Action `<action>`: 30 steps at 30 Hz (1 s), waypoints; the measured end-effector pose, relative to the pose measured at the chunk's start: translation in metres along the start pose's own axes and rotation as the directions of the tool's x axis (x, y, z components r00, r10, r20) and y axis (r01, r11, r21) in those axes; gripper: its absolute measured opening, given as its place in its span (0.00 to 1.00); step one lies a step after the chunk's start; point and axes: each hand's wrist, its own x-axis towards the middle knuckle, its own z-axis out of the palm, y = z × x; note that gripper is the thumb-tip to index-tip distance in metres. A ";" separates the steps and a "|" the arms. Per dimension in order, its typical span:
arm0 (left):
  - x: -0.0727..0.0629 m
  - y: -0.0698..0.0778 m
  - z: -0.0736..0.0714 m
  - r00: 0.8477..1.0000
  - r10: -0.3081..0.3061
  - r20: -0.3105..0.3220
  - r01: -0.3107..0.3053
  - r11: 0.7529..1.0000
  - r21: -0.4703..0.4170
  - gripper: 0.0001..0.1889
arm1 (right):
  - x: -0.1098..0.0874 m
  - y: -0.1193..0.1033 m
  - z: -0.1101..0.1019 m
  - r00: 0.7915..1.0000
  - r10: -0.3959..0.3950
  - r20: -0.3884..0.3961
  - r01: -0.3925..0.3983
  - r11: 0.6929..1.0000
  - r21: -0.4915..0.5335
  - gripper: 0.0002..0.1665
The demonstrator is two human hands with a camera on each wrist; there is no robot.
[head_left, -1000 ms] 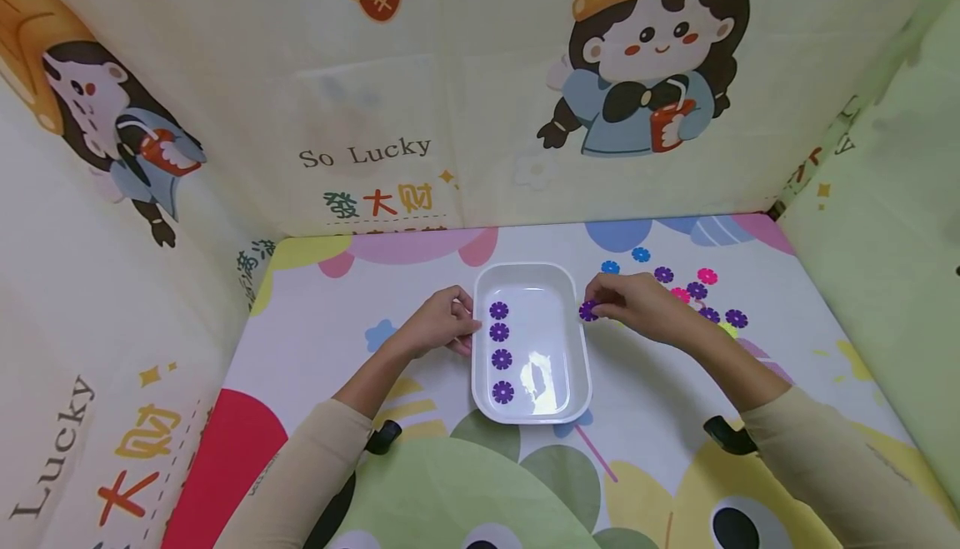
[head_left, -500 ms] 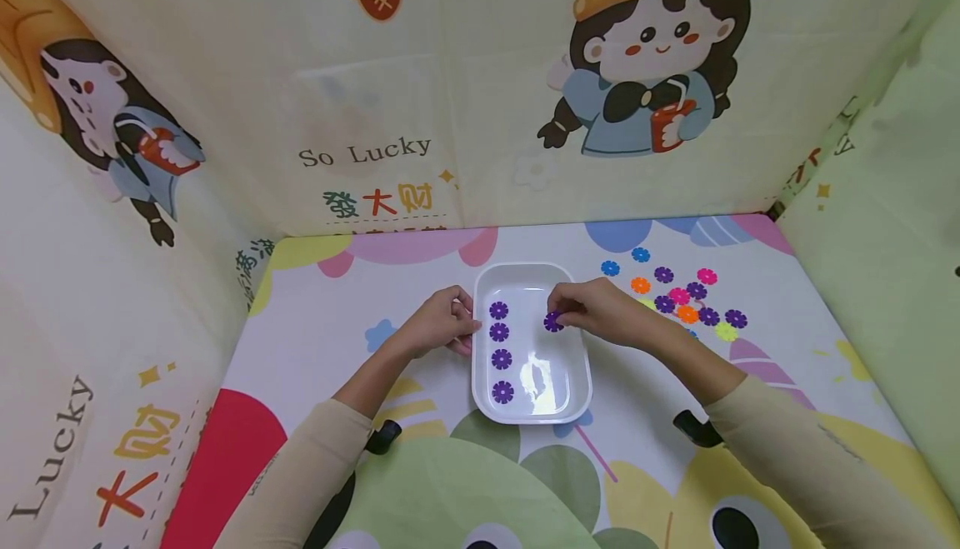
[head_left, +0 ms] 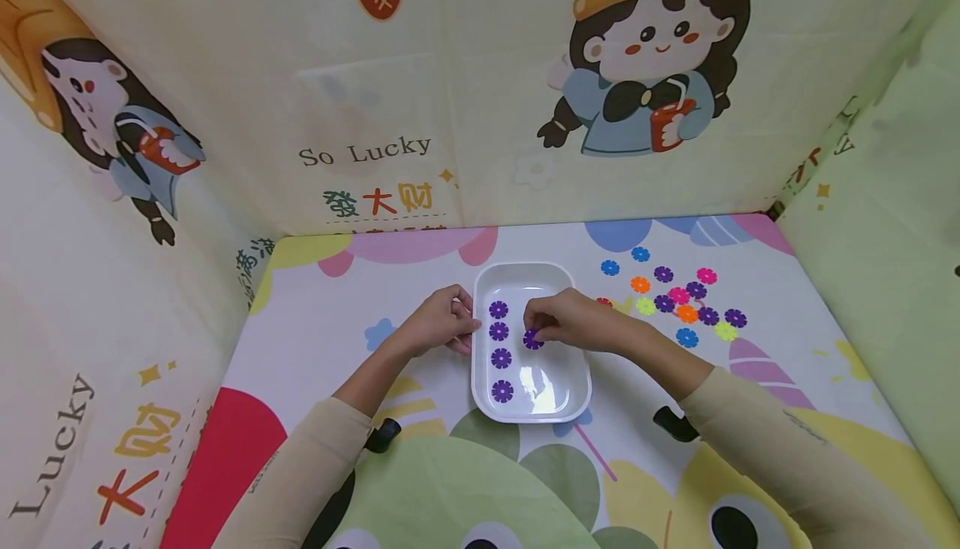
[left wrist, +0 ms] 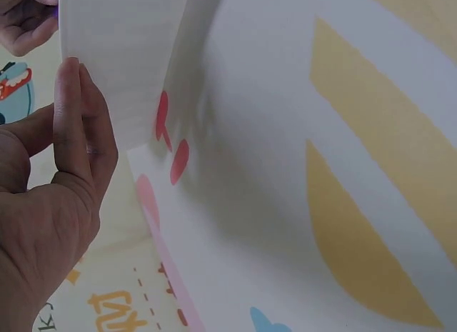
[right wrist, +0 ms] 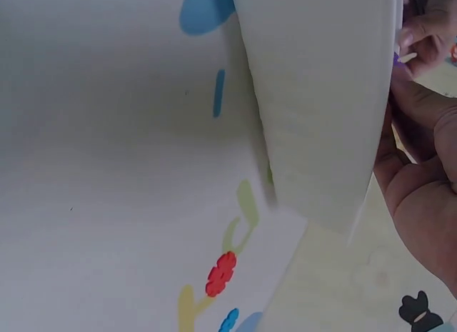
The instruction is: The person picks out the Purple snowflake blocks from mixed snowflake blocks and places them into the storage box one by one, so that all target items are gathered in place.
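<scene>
A white rectangular tray (head_left: 532, 418) sits in front of me, with several purple flower-shaped plastic discs (head_left: 501, 358) in a column along its left side. My left hand (head_left: 438, 321) holds the tray's left rim, and in the left wrist view that hand's fingertips (left wrist: 69, 78) lie against the outer wall. Over the tray's middle, my right hand (head_left: 581, 320) pinches another purple flower disc (head_left: 531, 340) between thumb and fingers, to the right of the column. Only a sliver of this disc (right wrist: 398, 59) shows in the right wrist view, as the tray's side blocks much of it.
Right of the tray, loose flower discs in blue, orange (head_left: 640, 285), pink (head_left: 707, 276), yellow (head_left: 725, 331) and purple (head_left: 736, 318) lie scattered. A red disc (right wrist: 221, 273) lies close to the tray's right side. Cartoon-printed cloth walls (head_left: 495, 116) enclose the patterned tabletop (head_left: 315, 316).
My right hand has carried the purple disc leftward from outside the tray's right rim to over its middle, uncovering loose discs behind. My left hand has stayed at the rim.
</scene>
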 end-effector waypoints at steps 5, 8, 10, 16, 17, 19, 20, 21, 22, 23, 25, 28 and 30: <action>0.001 0.000 0.000 1.000 -0.002 -0.002 0.002 1.000 0.003 0.16 | 0.006 -0.003 0.005 0.999 -0.008 0.048 0.007 1.000 0.023 0.08; 0.001 0.000 0.000 1.000 -0.001 0.000 0.001 1.000 0.004 0.16 | 0.009 -0.005 0.007 0.997 -0.017 0.073 0.015 1.000 0.025 0.07; 0.001 0.000 0.000 1.000 0.002 0.002 -0.002 1.000 0.002 0.16 | 0.011 -0.006 0.008 0.996 -0.021 0.091 0.019 1.000 0.018 0.07; 0.003 -0.002 -0.001 1.000 0.010 0.009 -0.010 1.000 0.000 0.16 | 0.018 -0.005 0.013 0.990 -0.021 0.142 0.024 1.000 -0.015 0.06; 0.003 -0.002 -0.001 1.000 0.010 0.010 -0.010 1.000 0.000 0.16 | 0.018 -0.005 0.014 0.989 -0.025 0.148 0.029 0.999 -0.020 0.06; 0.003 -0.003 -0.001 1.000 0.010 0.010 -0.010 1.000 0.001 0.16 | 0.020 -0.004 0.017 0.987 -0.022 0.162 0.028 0.999 -0.034 0.06; 0.003 -0.003 -0.001 1.000 0.011 0.009 -0.011 1.000 0.001 0.16 | 0.021 -0.004 0.018 0.986 -0.021 0.167 0.028 0.999 -0.040 0.06; 0.003 -0.002 -0.001 1.000 0.011 0.009 -0.011 1.000 0.001 0.16 | 0.021 -0.003 0.019 0.985 -0.022 0.173 0.029 0.999 -0.038 0.06; 0.003 -0.002 -0.001 1.000 0.011 0.010 -0.011 1.000 0.001 0.16 | 0.022 -0.003 0.020 0.984 -0.021 0.179 0.029 0.999 -0.039 0.06; 0.003 -0.002 -0.001 1.000 0.011 0.010 -0.011 1.000 0.000 0.16 | 0.022 -0.003 0.021 0.982 -0.020 0.185 0.027 0.999 -0.037 0.06; 0.003 -0.002 -0.001 1.000 0.011 0.010 -0.011 1.000 -0.002 0.16 | 0.024 -0.004 0.024 0.979 -0.003 0.204 0.011 0.999 -0.036 0.05; 0.003 -0.002 -0.001 1.000 0.009 0.011 -0.009 1.000 -0.001 0.16 | 0.025 -0.004 0.027 0.973 0.013 0.229 -0.003 0.999 -0.042 0.04; 0.003 -0.002 -0.001 1.000 0.007 0.011 -0.007 1.000 0.002 0.16 | 0.026 -0.004 0.029 0.970 0.021 0.242 -0.009 0.999 -0.052 0.04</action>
